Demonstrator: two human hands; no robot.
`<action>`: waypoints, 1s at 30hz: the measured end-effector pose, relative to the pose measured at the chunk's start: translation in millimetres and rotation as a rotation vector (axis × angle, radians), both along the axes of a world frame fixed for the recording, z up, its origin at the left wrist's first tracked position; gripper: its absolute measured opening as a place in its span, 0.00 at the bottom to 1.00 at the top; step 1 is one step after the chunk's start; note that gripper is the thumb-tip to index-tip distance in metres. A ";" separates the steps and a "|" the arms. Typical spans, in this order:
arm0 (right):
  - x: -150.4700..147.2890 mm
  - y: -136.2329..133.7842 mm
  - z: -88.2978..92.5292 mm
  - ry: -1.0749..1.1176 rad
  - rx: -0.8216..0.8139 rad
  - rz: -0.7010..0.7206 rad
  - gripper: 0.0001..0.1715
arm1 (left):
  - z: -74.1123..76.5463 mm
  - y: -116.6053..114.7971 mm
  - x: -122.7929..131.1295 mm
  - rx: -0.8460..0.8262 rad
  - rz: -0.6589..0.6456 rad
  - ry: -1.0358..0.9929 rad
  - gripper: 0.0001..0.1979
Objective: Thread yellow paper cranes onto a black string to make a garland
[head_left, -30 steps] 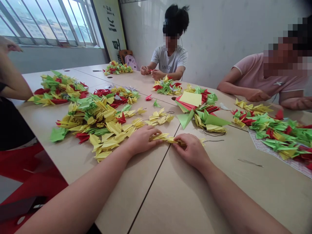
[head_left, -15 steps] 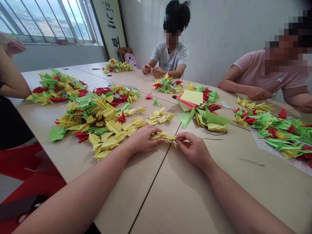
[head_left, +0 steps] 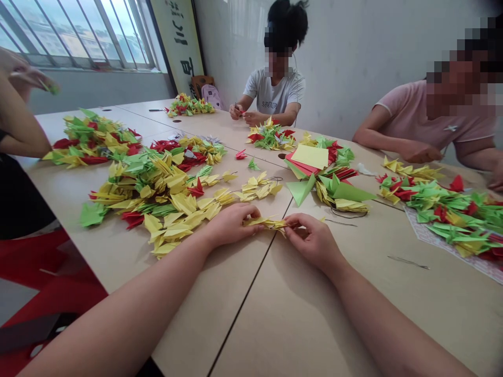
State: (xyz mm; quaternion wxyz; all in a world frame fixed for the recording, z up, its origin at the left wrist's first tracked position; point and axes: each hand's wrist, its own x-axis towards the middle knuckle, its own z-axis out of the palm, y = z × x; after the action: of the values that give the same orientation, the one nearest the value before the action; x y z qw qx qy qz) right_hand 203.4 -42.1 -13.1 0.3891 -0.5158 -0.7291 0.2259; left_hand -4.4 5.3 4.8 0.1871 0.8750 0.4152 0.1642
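Head view: two hands are working a yellow paper strand (head_left: pixel 269 223), which is lying across the table's dark seam (head_left: pixel 252 283). The left hand (head_left: pixel 234 225), left of the seam, is curling loosely around the strand's near-left end, its fingers partly closed. The right hand (head_left: pixel 314 238), right of the seam, is pinching the other end between thumb and fingertips; its remaining fingers are bending inward. A dark thread (head_left: pixel 341 222) is trailing farther right of the seam, and a thin wire (head_left: pixel 408 262) is lying well right of it. Left of the seam, a large heap (head_left: pixel 153 183) of yellow, green and red folded papers is spreading close to the left hand. Past the seam's far end, paper squares (head_left: pixel 310 156) are resting in a stack. Far right of the seam, a second heap (head_left: pixel 451 214) is partly covering a patterned sheet (head_left: pixel 422 230). Beyond the seam, a person in a pale shirt (head_left: pixel 273 91) is handling something red; a person in pink (head_left: pixel 440 125) is sitting to its right.
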 end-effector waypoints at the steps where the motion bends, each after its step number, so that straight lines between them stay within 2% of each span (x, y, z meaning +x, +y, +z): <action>1: 0.0 -0.3 0.3 -0.001 -0.003 0.009 0.04 | -0.4 0.1 0.0 -0.002 0.001 -0.006 0.15; 7: 0.3 -1.8 1.3 -0.048 -0.023 0.114 0.04 | -0.2 -0.5 -0.4 -0.025 -0.036 -0.019 0.20; 11: 0.3 -1.8 1.4 -0.081 -0.005 0.123 0.05 | 3.2 -0.4 0.0 -0.030 -0.085 0.001 0.21; 23: 0.8 -1.9 2.7 -0.177 0.094 0.155 0.07 | 2.2 -0.6 -1.1 -0.070 -0.084 0.005 0.21; 26: -0.2 -2.7 3.0 -0.158 0.089 0.138 0.07 | 1.7 -0.4 -1.0 -0.071 -0.072 -0.002 0.20; 30: -1.1 -2.8 2.8 -0.095 0.071 0.041 0.04 | 1.8 -0.6 -0.4 -0.074 -0.026 -0.001 0.18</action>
State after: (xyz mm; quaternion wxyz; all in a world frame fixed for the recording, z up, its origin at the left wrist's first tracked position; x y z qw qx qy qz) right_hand 202.3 -44.9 -10.3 0.3675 -0.4966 -0.7647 0.1832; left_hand -4.9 4.7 6.6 0.2217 0.8726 0.4097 0.1468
